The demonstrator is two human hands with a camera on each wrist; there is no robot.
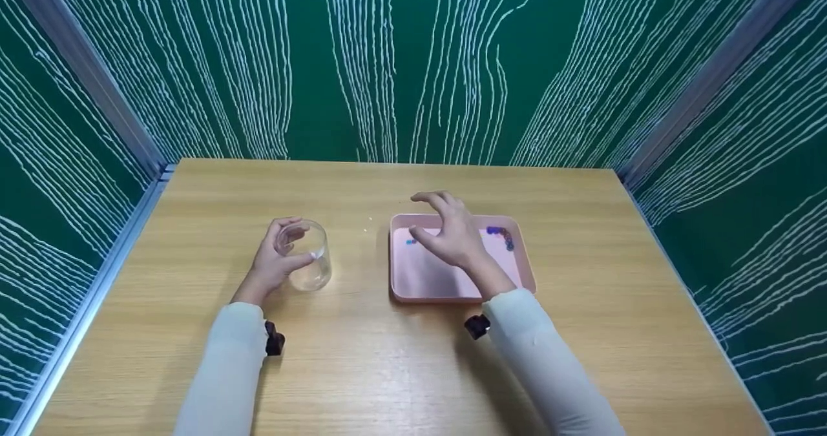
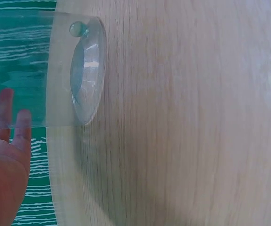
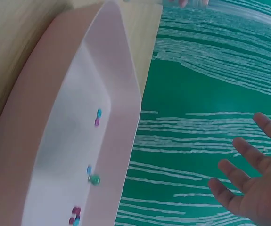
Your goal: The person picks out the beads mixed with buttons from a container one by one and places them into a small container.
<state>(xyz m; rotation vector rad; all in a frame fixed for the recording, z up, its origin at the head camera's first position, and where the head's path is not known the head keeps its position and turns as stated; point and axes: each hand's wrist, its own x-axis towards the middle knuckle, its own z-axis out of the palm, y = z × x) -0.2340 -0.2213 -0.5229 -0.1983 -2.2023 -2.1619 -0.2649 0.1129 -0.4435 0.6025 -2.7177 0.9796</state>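
Hovering with fingers spread and loosely bent, the right hand point(image 1: 452, 232) hangs over the pink tray point(image 1: 426, 281) of coloured beads point(image 1: 501, 232), while the left hand point(image 1: 274, 261) wraps the clear glass point(image 1: 310, 258) standing on the wooden table point(image 1: 387, 371)

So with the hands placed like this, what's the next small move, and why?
Probably the right hand lowers to pinch one of the beads in the pink tray. It hovers open over the tray, holding nothing, while the left hand grips the clear glass, which has one small bead in it.
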